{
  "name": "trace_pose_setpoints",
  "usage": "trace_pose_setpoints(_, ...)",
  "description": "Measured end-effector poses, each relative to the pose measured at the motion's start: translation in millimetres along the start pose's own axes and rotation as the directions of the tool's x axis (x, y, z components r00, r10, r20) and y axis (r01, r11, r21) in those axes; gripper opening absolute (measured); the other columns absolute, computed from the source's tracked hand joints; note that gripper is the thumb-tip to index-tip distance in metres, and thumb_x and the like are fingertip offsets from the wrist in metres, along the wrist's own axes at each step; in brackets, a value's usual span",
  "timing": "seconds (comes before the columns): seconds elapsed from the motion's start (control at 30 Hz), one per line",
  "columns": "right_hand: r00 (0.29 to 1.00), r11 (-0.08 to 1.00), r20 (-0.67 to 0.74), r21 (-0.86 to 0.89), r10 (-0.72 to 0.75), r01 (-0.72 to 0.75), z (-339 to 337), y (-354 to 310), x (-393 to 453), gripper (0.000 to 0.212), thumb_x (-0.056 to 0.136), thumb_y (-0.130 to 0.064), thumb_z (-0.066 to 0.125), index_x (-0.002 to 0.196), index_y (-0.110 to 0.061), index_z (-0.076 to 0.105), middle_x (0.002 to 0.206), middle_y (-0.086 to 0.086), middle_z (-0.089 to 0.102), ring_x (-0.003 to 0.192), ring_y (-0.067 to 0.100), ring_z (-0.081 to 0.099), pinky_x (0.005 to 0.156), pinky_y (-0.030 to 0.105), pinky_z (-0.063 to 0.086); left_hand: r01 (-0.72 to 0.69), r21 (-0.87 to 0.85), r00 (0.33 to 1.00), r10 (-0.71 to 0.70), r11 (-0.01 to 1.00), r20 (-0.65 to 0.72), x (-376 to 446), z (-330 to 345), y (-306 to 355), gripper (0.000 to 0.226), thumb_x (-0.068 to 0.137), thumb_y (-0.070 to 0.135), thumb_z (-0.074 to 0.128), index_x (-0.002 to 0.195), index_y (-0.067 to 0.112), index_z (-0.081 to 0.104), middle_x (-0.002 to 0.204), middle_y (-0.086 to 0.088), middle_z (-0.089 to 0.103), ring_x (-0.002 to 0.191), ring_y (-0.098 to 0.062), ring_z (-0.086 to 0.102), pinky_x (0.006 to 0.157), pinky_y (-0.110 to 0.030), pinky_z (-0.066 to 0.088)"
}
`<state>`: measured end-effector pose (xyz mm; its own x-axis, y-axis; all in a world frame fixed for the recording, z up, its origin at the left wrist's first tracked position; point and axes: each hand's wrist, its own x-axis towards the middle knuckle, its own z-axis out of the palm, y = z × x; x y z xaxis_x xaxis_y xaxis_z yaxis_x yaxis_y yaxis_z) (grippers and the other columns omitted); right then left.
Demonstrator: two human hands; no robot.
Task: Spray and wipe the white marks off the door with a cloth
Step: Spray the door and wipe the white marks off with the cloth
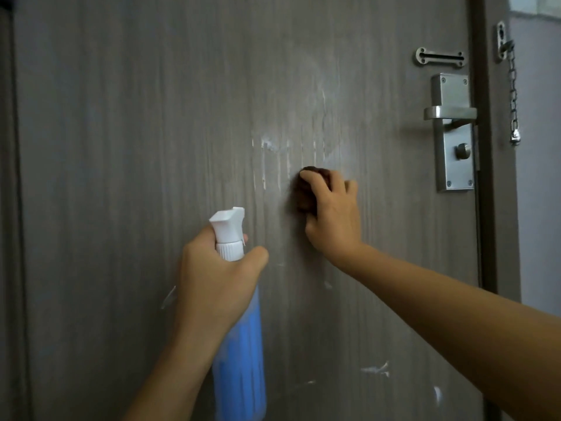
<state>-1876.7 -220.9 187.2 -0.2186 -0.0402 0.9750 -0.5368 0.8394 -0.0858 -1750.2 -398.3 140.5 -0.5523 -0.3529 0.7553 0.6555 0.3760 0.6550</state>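
Observation:
A grey-brown wood-grain door (127, 147) fills the view. White streaks (270, 159) run down its middle, with a paler smear above them. Smaller white marks (376, 369) sit lower right and at the lower left. My right hand (332, 212) grips a bunched dark brown cloth (303, 192) and presses it against the door just below the streaks. My left hand (215, 281) holds a blue spray bottle (243, 357) by its neck, its white nozzle (227, 224) pointing at the door, left of the cloth.
A metal lever handle (449, 113) on a steel plate with a thumb-turn sits at the door's right edge. Above it is a chain-lock slide (440, 57). A door chain (513, 95) hangs from the frame, beside a pale wall.

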Motion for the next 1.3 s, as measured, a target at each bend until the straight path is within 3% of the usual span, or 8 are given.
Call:
trace_pose_setpoints(0.17, 0.992, 0.995, 0.079, 0.026, -0.100, 0.098, 2, 1, -21, 0.074, 0.077, 0.002, 0.068, 0.144, -0.025, 0.049, 0.139, 0.006, 0.047, 0.108, 0.032, 0.042, 0.085, 0.041, 0.048, 0.047, 0.051, 0.999, -0.048, 0.998, 0.021, -13, -6, -15, 0.019, 0.073, 0.019, 0.081, 0.068, 0.019, 0.063, 0.052, 0.007, 0.058, 0.045, -0.005, 0.049, 0.052, -0.031, 0.043)
trace_pose_setpoints(0.27, 0.997, 0.996, 0.008, 0.061, 0.070, -0.071, -6, 25, -36, 0.077, 0.075, 0.006, 0.062, 0.142, -0.029, 0.050, 0.139, 0.002, 0.049, 0.110, 0.032, 0.044, 0.089, 0.035, 0.042, 0.067, 0.069, 0.996, -0.071, 0.995, 0.061, -29, -8, -22, 0.031, 0.074, 0.012, 0.076, 0.064, 0.039, 0.065, 0.049, 0.014, 0.056, 0.042, -0.002, 0.048, 0.050, -0.024, 0.039)
trace_pose_setpoints(0.4, 0.944, 0.940, -0.079, 0.152, 0.321, -0.306, -4, 49, -88, 0.078, 0.074, 0.013, 0.058, 0.141, -0.026, 0.054, 0.136, 0.005, 0.052, 0.108, 0.033, 0.046, 0.089, 0.029, 0.033, 0.107, 0.045, 0.991, -0.110, 0.993, 0.070, -51, -1, -30, 0.014, 0.062, 0.025, 0.074, 0.071, 0.021, 0.064, 0.049, 0.013, 0.053, 0.043, -0.002, 0.045, 0.050, -0.022, 0.039)
trace_pose_setpoints(0.6, 0.853, 0.788, -0.114, 0.461, 0.509, -0.409, -8, 44, -151, 0.065, 0.081, 0.014, 0.065, 0.137, -0.018, 0.058, 0.132, 0.002, 0.057, 0.120, 0.012, 0.055, 0.109, 0.039, 0.048, 0.169, -0.030, 0.982, -0.165, 0.985, 0.096, -74, 24, -44, 0.027, 0.056, 0.029, 0.067, 0.081, 0.020, 0.071, 0.070, 0.000, 0.071, 0.058, -0.009, 0.060, 0.059, -0.030, 0.051)
trace_pose_setpoints(0.73, 0.829, 0.718, -0.124, 0.579, 0.546, -0.387, -24, 35, -176, 0.065, 0.083, 0.012, 0.070, 0.136, -0.021, 0.053, 0.127, -0.008, 0.064, 0.120, 0.005, 0.061, 0.106, 0.033, 0.052, 0.150, 0.002, 0.979, -0.149, 0.989, 0.142, -84, 44, -46, 0.026, 0.058, 0.030, 0.067, 0.083, 0.022, 0.070, 0.069, 0.000, 0.070, 0.054, -0.006, 0.057, 0.053, -0.024, 0.047)
trace_pose_setpoints(0.9, 0.841, 0.771, -0.143, 0.501, 0.522, -0.393, -39, 53, -183, 0.062, 0.083, 0.005, 0.074, 0.138, -0.021, 0.059, 0.131, -0.005, 0.065, 0.122, 0.011, 0.061, 0.106, 0.041, 0.052, 0.124, 0.099, 0.978, -0.139, 0.987, 0.159, -103, 66, -51, 0.024, 0.059, 0.032, 0.070, 0.082, 0.027, 0.068, 0.061, 0.009, 0.065, 0.049, -0.006, 0.056, 0.050, -0.019, 0.041)
trace_pose_setpoints(1.1, 0.838, 0.788, -0.156, 0.463, 0.523, -0.406, -50, 64, -193, 0.065, 0.084, 0.003, 0.077, 0.141, -0.022, 0.059, 0.134, 0.000, 0.061, 0.121, 0.010, 0.058, 0.105, 0.028, 0.048, 0.099, 0.076, 0.989, -0.106, 0.992, 0.104, -111, 80, -52, 0.021, 0.068, 0.011, 0.078, 0.082, 0.024, 0.068, 0.063, 0.007, 0.066, 0.048, -0.008, 0.056, 0.048, -0.017, 0.044)
trace_pose_setpoints(1.3, 0.861, 0.797, -0.116, 0.455, 0.496, -0.398, -46, 67, -199, 0.068, 0.083, 0.005, 0.075, 0.142, -0.023, 0.057, 0.135, -0.003, 0.062, 0.125, 0.011, 0.058, 0.108, 0.039, 0.051, 0.122, 0.008, 0.987, -0.122, 0.992, 0.104, -106, 87, -50, 0.019, 0.058, 0.030, 0.070, 0.075, 0.022, 0.069, 0.057, 0.010, 0.065, 0.046, -0.003, 0.056, 0.047, -0.014, 0.040)
